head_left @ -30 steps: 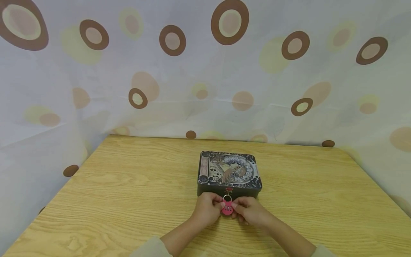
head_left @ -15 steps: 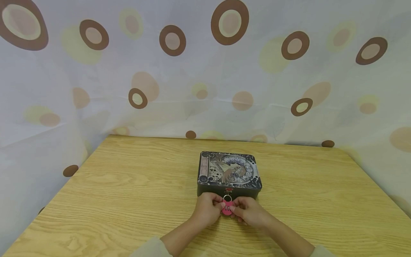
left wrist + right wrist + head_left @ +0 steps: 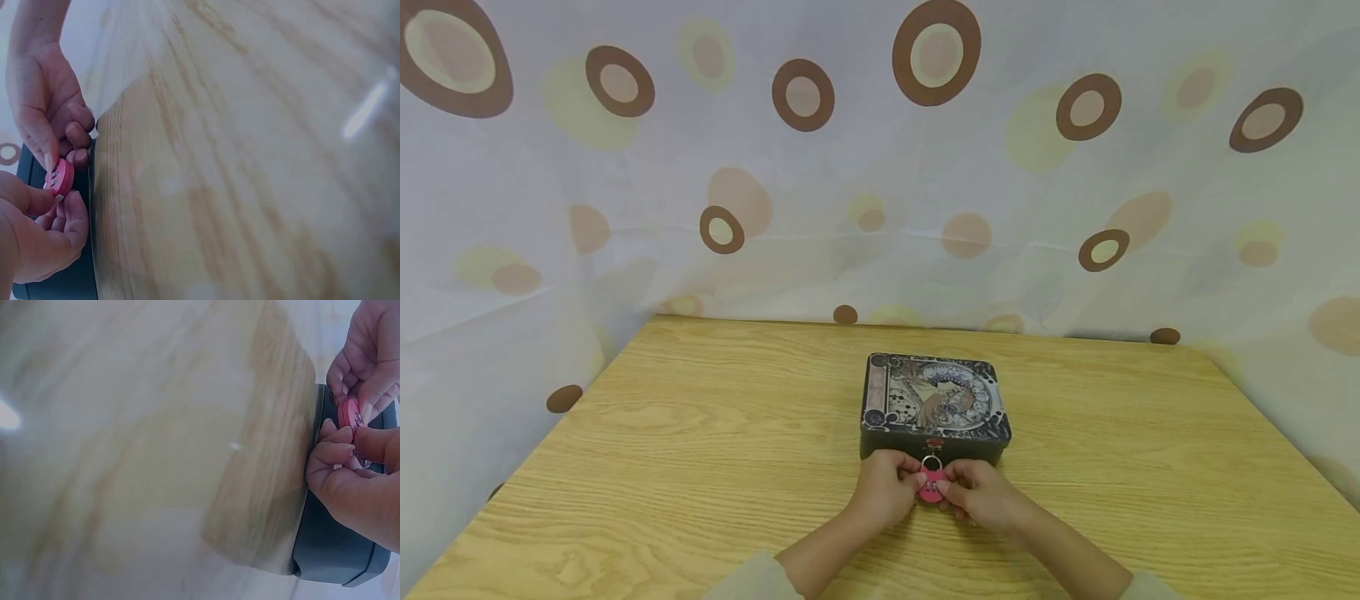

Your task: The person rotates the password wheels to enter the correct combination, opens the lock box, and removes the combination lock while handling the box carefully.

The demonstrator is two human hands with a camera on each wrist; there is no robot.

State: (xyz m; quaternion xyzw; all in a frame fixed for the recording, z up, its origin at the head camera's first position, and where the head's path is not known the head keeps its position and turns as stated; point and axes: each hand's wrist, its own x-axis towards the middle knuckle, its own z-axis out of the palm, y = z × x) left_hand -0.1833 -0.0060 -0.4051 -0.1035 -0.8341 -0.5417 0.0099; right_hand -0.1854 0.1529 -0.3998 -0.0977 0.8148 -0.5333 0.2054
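A pink combination padlock (image 3: 931, 487) with several number dials hangs by its silver shackle at the red clasp (image 3: 935, 443) on the front of a dark tin box (image 3: 936, 400). My left hand (image 3: 883, 487) pinches the padlock's left side between thumb and fingers. From the right, my right hand (image 3: 988, 496) grips the other side, its thumb lying over the dials and covering part of them. In the left wrist view the padlock (image 3: 60, 178) shows edge-on between both hands. The right wrist view has the padlock (image 3: 350, 417) partly hidden by fingers.
The box, its lid printed with an ornate picture, rests on a wood-grain table (image 3: 737, 417). Behind the table hangs a pale curtain (image 3: 880, 167) with brown and yellow circles.
My right thumb has shifted left onto the padlock's face, covering a dial that showed a second ago. The left hand and the box stay in place.
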